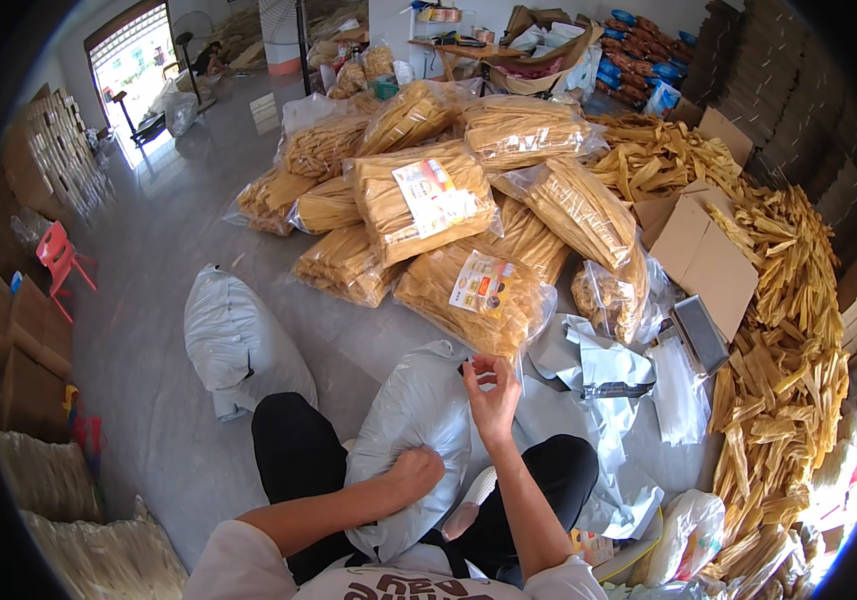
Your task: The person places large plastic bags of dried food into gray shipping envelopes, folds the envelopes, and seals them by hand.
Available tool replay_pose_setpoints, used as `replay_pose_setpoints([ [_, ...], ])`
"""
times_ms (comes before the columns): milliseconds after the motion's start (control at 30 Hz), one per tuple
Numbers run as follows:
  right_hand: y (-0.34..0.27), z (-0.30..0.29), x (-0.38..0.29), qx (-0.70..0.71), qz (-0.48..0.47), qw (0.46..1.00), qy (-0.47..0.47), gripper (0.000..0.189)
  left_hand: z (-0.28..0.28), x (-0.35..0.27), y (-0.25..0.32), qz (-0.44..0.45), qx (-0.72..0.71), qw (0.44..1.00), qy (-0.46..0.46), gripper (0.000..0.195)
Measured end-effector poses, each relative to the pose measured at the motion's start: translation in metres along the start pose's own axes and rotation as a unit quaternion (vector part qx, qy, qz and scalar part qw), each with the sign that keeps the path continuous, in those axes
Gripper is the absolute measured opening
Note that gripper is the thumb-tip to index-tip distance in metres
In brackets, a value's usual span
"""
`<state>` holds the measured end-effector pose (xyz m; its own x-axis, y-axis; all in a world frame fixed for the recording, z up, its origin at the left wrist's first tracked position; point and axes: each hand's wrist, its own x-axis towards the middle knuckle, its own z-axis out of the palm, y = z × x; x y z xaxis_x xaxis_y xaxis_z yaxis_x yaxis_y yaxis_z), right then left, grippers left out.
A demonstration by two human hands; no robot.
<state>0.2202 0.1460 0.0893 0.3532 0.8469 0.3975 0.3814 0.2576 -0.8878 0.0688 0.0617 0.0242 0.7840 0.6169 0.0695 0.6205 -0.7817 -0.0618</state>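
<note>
A stuffed grey plastic mailing bag (428, 405) stands on the floor between my knees. My left hand (417, 474) is closed in a fist against its side, with the plastic creased around it. At the bag's upper right edge, my right hand (492, 394) pinches a dark bit of that edge between thumb and fingertips. Just beyond it lies a clear bag of dried yellow sticks (473, 300), apparently dried tofu skin, bearing a printed label. A second filled grey bag (245, 341) rests on the floor to the left.
More clear bags of yellow sticks (421, 199) are piled ahead. Flat grey mailing bags (601, 435), clear plastic sleeves (676, 394) and a grey tray-like object (700, 334) lie at right. Loose yellow sticks (788, 360) heap beside a cardboard box (706, 255). A red chair (61, 259) stands left.
</note>
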Motion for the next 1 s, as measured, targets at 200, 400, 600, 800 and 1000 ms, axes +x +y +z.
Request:
replay_pose_setpoints([
  [200,0.004,-0.001,0.004,-0.044,-0.009,0.999,-0.008,0.008,-0.004,0.001,0.0,-0.007,0.006,1.0,-0.005,0.007],
  [400,0.062,0.009,-0.009,0.205,0.256,0.944,0.036,0.015,0.004,-0.001,-0.003,0.028,-0.018,0.999,0.02,0.007],
  [600,0.089,-0.022,-0.065,0.463,0.437,0.756,0.154,0.019,0.0,-0.005,-0.008,-0.014,-0.07,0.997,0.036,0.007],
  [800,0.039,-0.031,-0.055,0.181,0.351,0.919,-0.006,0.036,0.005,-0.004,-0.005,-0.02,-0.041,0.997,0.063,0.005],
  [1000,0.039,0.001,0.0,-0.04,0.117,0.989,-0.076,0.032,-0.002,-0.006,-0.005,-0.004,-0.027,0.999,0.037,0.006],
])
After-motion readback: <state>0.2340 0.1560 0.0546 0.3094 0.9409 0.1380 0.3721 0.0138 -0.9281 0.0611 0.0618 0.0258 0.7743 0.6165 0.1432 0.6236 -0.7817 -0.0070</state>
